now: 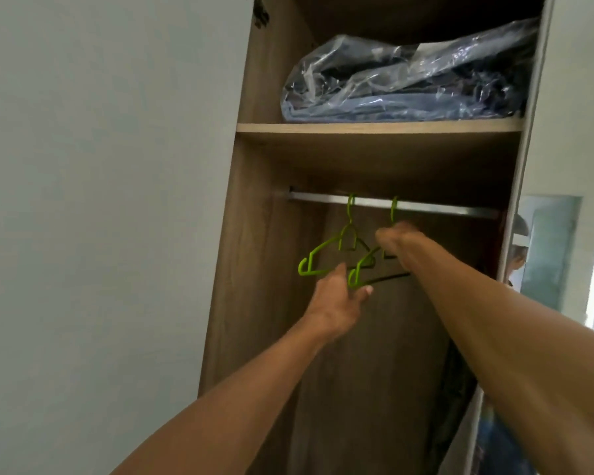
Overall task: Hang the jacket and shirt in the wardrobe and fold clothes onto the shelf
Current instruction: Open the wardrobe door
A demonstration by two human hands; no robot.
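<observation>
Green hangers hook over the wardrobe rail [391,206]: the right hand [400,240] pinches the right hanger [364,265] below its hook, while the left hand [336,305] cups its lower corner with loosely curled fingers [364,292].

- Bagged clothes [405,77] lie on the wardrobe shelf [378,126].
- The rail [426,208] runs below the shelf.
- Two hangers [326,250] hang on the rail, side by side.
</observation>
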